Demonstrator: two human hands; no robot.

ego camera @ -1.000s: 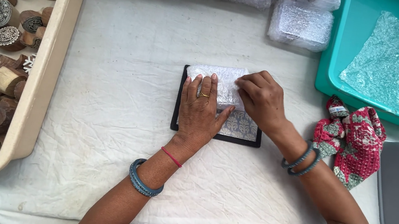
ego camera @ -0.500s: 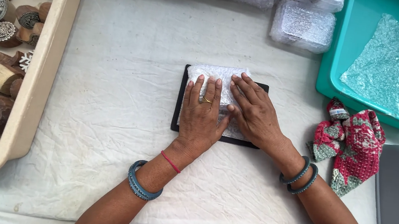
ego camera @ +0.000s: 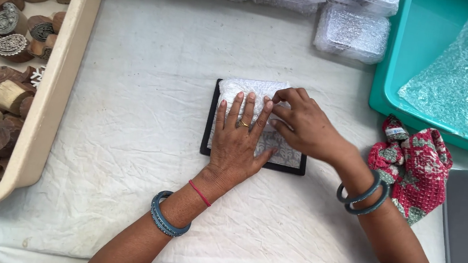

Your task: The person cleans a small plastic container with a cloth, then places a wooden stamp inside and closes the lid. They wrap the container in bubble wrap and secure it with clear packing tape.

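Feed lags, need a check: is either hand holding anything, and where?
Left hand presses flat on the white wrapped bundle; right hand pinches its right edge.

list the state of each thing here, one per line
left hand: flat, palm down on the white wrap
right hand: fingers curled on the wrap's edge
white wrap: folded over the black tray
black tray: flat on the cloth, mostly covered
teal tub: open, bubble wrap inside
beige tray: full of wooden blocks

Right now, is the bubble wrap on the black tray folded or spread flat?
Folded: the bubble wrap is doubled into a thick pad under the left hand.
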